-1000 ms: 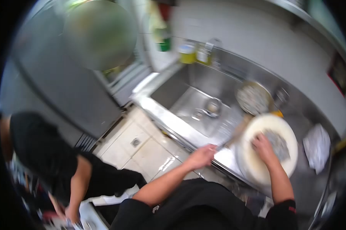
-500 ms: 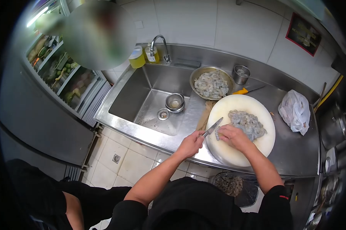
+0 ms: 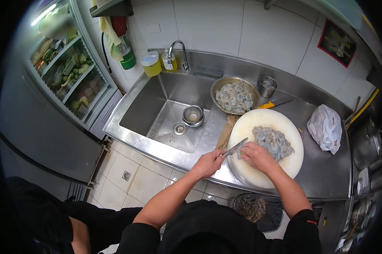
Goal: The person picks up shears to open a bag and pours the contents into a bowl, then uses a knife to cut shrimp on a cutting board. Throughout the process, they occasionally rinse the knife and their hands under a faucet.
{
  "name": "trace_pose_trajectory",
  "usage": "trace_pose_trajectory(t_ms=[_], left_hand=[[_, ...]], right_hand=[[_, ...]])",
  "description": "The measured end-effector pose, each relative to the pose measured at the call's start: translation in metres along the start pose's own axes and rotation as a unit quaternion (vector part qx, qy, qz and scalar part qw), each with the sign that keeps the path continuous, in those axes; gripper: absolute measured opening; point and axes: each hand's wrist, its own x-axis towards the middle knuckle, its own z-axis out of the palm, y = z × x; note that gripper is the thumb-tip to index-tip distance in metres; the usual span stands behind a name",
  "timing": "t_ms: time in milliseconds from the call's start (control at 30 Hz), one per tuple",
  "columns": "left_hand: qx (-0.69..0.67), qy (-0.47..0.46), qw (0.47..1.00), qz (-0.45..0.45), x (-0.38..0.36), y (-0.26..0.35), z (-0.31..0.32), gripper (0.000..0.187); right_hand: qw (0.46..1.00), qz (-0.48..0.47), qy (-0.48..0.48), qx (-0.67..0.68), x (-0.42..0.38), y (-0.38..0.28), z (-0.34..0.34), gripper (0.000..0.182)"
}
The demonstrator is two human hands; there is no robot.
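My left hand is wrapped around the handle of a knife, its blade angled up over the near left side of a thick round white cutting board. Close to the blade tip, my right hand pinches a peeled shrimp, mostly covered by the fingers. Just beyond the right hand, a heap of peeled grey shrimp lies on the board. Behind the board stands a metal bowl filled with more shrimp.
Left of the board is a sink with stacked small bowls. A yellow-handled knife, a metal cup and a white plastic bag are on the counter. Below sits a waste bin. Another person's dark-clothed legs show lower left.
The knife and both hands have shifted only slightly, staying close together at the board's left side. A blurred patch at the upper left is gone, revealing a hanging cloth and green container.
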Motion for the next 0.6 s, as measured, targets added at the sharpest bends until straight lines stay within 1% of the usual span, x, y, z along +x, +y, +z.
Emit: trace_pose_trajectory(t_ms=[67,167,200,300,400,500,600], left_hand=[[-0.024,-0.004,1.000,-0.018,-0.013,0.001,0.000,0.042],[-0.030,0.010,0.999,-0.013,-0.032,-0.004,0.007,0.044],[-0.050,-0.001,0.998,-0.034,-0.042,-0.003,0.007,0.043],[-0.077,0.004,0.997,-0.019,-0.063,-0.027,0.013,0.042],[-0.114,0.002,0.992,-0.047,-0.087,-0.031,0.004,0.040],[-0.169,0.019,0.983,-0.063,-0.099,-0.040,0.000,0.040],[-0.198,0.039,0.977,-0.071,-0.105,-0.044,-0.004,0.039]], right_hand=[[0.999,0.007,0.031,-0.011,0.000,-0.003,0.009,0.021],[0.998,0.020,0.058,-0.020,0.000,-0.010,0.015,0.022],[0.997,0.025,0.064,-0.024,0.000,-0.012,0.015,0.022],[0.997,0.036,0.058,-0.021,0.001,-0.015,0.013,0.021],[0.997,0.047,0.062,-0.005,0.005,-0.013,0.011,0.021],[0.999,-0.024,0.004,-0.037,0.019,-0.003,0.005,0.018],[0.982,-0.002,-0.138,-0.131,0.039,0.001,0.001,0.019]])
